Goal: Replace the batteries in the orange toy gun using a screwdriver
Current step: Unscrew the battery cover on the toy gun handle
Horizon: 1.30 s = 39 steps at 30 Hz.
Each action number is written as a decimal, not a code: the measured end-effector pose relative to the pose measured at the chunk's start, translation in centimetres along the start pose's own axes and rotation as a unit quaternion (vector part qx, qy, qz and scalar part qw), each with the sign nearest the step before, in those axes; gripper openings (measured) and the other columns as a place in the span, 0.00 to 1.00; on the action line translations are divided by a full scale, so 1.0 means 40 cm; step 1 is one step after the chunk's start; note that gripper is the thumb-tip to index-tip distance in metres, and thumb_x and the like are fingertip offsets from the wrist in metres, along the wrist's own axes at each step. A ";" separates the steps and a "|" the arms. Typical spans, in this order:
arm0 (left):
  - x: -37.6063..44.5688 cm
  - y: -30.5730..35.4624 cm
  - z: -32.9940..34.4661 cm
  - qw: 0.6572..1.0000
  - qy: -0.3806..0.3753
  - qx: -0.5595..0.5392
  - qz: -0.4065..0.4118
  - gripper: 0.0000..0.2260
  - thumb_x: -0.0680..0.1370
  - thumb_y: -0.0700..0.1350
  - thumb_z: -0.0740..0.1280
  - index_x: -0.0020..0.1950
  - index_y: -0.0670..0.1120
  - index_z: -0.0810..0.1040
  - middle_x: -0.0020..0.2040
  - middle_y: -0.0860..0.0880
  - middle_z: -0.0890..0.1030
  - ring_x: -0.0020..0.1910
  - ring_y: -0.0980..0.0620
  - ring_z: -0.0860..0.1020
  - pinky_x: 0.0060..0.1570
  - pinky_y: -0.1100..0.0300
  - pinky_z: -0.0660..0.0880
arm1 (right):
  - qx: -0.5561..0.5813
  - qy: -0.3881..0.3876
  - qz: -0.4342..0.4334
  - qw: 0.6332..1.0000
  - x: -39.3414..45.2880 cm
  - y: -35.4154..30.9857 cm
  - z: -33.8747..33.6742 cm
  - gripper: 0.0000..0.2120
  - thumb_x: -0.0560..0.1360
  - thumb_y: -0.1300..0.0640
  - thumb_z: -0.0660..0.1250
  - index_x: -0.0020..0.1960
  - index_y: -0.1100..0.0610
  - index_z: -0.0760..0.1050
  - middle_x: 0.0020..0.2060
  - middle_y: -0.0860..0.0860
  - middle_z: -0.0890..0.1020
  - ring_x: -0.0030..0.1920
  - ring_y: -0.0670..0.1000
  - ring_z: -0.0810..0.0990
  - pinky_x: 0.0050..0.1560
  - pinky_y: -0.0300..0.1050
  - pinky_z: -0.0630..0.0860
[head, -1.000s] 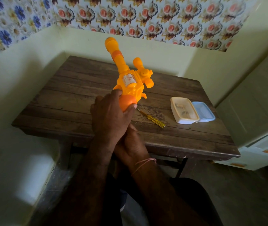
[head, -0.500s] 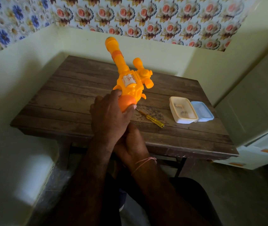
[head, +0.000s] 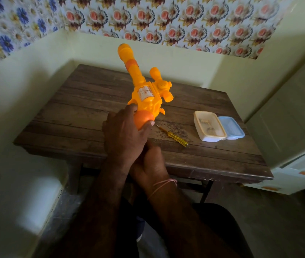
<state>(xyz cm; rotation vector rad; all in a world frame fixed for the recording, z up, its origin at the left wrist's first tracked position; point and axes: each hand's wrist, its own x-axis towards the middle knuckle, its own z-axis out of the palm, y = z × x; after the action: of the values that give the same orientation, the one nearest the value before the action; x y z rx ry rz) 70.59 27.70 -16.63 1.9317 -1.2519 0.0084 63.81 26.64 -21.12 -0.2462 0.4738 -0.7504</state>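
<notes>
The orange toy gun (head: 145,92) is held up above the wooden table (head: 77,108), barrel pointing away toward the wall. My left hand (head: 123,135) wraps the rounded orange rear end of the gun. My right hand (head: 150,164) sits just below and behind the left one, closed around the lower part of the gun, which is hidden by both hands. A yellow-handled screwdriver (head: 175,137) lies flat on the table to the right of my hands, touched by neither.
An open white plastic box (head: 210,128) with small items inside stands at the table's right side, its blue lid (head: 231,127) beside it. A pale cabinet (head: 287,118) is at the right, walls close behind and left.
</notes>
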 end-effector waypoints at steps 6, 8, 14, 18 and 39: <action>0.004 0.009 0.000 1.000 0.021 0.016 0.013 0.25 0.72 0.61 0.69 0.63 0.47 0.74 0.56 0.44 0.81 0.55 0.39 0.75 0.54 0.44 0.71 | 0.055 0.027 -0.015 0.998 -0.029 -0.008 0.017 0.25 0.81 0.46 0.53 0.64 0.63 0.75 0.60 0.63 0.79 0.63 0.61 0.76 0.67 0.56 0.68; 0.009 0.006 0.001 0.999 0.026 0.021 0.014 0.26 0.71 0.62 0.67 0.62 0.47 0.75 0.55 0.43 0.81 0.54 0.38 0.75 0.53 0.44 0.72 | 0.038 0.007 -0.010 0.999 -0.053 -0.005 0.034 0.28 0.81 0.44 0.51 0.65 0.64 0.74 0.62 0.63 0.77 0.65 0.62 0.74 0.68 0.57 0.66; -0.004 -0.004 0.016 1.000 0.003 0.026 0.001 0.25 0.73 0.60 0.70 0.63 0.47 0.74 0.57 0.44 0.80 0.57 0.39 0.75 0.55 0.44 0.71 | 0.032 0.010 -0.014 0.999 -0.045 0.003 0.019 0.22 0.79 0.50 0.56 0.65 0.63 0.74 0.62 0.63 0.78 0.64 0.62 0.74 0.70 0.58 0.65; -0.007 0.007 0.017 1.000 0.004 0.020 0.000 0.25 0.73 0.61 0.70 0.63 0.47 0.73 0.57 0.45 0.80 0.57 0.40 0.74 0.56 0.44 0.71 | -0.026 -0.008 -0.025 0.999 -0.043 0.005 0.003 0.20 0.81 0.54 0.57 0.69 0.63 0.70 0.64 0.63 0.76 0.65 0.62 0.74 0.69 0.59 0.67; -0.002 0.015 0.016 0.996 0.030 -0.080 -0.016 0.24 0.71 0.58 0.73 0.61 0.48 0.74 0.56 0.48 0.79 0.56 0.43 0.74 0.55 0.46 0.72 | -0.056 -0.080 -0.057 0.994 -0.041 -0.001 0.011 0.18 0.81 0.59 0.57 0.68 0.66 0.70 0.61 0.63 0.75 0.62 0.61 0.72 0.71 0.59 0.61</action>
<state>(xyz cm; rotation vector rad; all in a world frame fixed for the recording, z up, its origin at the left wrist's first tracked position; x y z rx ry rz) 69.83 27.26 -16.70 1.8005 -1.1480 -0.0477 62.96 27.76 -20.19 -0.4382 0.3521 -0.8083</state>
